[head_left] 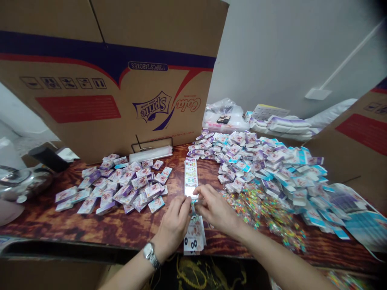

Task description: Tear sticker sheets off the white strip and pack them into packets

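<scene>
My left hand [175, 219], with a watch [151, 255] on its wrist, and my right hand [216, 207] meet at the middle of the table. Both have their fingers closed on a small white and light blue box [194, 197], mostly hidden by the fingers. Just beyond the fingertips lies a stack of narrow white printed sheets [190, 171] with rows of colourful little pictures. Nearer to me, below the hands, another stack of printed sheets [194, 235] lies at the table's front edge.
Small purple, white and blue boxes lie in a heap on the left [121, 189] and a larger pile on the right [260, 157]. Tiny clear packets [260, 205] with bright bits lie right of my hand. A big carton [105, 88] stands behind; another carton [359, 149] stands right.
</scene>
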The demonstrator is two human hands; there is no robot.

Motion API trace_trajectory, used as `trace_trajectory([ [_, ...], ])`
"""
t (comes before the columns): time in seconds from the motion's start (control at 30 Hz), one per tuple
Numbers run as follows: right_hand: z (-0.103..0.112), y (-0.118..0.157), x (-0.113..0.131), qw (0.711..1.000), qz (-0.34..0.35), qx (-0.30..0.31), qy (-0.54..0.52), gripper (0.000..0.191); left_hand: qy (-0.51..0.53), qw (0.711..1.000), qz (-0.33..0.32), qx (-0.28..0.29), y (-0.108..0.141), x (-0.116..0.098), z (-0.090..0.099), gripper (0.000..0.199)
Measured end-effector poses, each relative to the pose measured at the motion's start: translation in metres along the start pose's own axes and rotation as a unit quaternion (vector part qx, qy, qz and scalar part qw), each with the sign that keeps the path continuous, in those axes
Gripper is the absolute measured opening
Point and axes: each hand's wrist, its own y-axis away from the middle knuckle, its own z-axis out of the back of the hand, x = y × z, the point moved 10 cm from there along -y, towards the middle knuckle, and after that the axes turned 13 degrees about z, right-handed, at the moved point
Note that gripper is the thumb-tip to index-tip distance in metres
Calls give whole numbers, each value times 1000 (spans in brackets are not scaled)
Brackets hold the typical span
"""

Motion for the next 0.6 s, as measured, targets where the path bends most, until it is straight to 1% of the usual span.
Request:
trace_trajectory([
  [0.1,-1,-3,-9,1000,-6,17,3,33,19,1000,0,14,3,1,-2,47],
  [0.2,-5,-2,-16,999,-9,21,-35,29,59,996,19,59,3,3,-8,51],
  [0.27,-5,0,-15,998,-4,7,-62,28,100,991,49,80,1,7,-9,47],
  [0.3,-2,2,-13,998,6,-11,-65,26,121,987,67,83,-1,9,-8,44],
  [0.37,8,7,-3,996,53,-57,-40,18,154,980,100,78,-5,13,-4,38],
  [0.43,15,13,13,989,118,-91,16,9,174,976,116,65,-9,15,1,35],
  [0.5,16,18,24,979,161,-105,61,11,184,975,116,52,-12,15,5,34],
  [0.53,15,19,26,978,165,-107,68,13,186,975,114,46,-12,15,6,34],
  [0.6,15,18,24,982,148,-109,46,17,184,976,112,33,-12,16,5,34],
])
